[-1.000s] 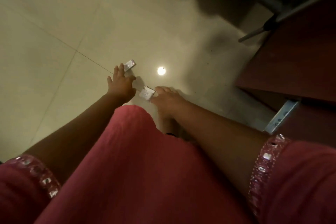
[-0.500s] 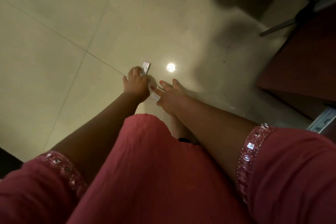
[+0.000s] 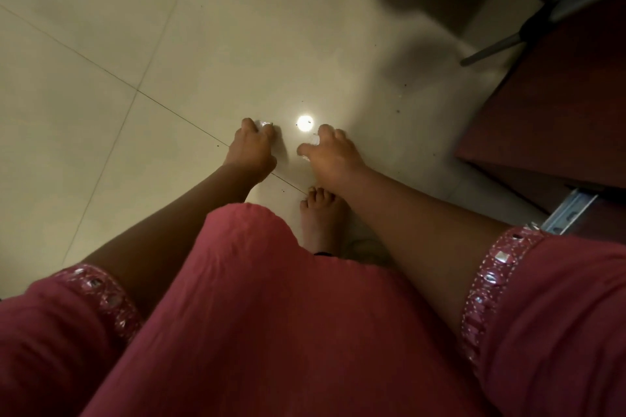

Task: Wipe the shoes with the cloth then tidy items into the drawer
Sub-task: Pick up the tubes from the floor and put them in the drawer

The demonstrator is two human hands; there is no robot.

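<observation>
Compared with half a second ago, the two hands have moved apart from each other and both have closed their fingers. The left hand (image 3: 250, 149) was lying over a small white packet with its fingers loose; now its fingers are curled around this left packet (image 3: 265, 124), and only a shiny edge shows past the fingertips. The right hand (image 3: 333, 154) had straight fingers pointing at a second packet; now thumb and fingers pinch this right packet (image 3: 315, 139), of which only a small white corner is visible. Whether the packets still touch the floor (image 3: 162, 54) I cannot tell. A bright light reflection (image 3: 305, 122) sits between the two hands, just beyond them.

A bare foot (image 3: 321, 213) stands on the floor just behind the right hand, toward the person. The pink garment (image 3: 271, 315) covers the space nearer than both hands.

To the right of the right hand, well apart, is dark brown furniture (image 3: 559, 105) with a metal drawer rail (image 3: 569, 210) below it. The inside of the drawer is not visible.
</observation>
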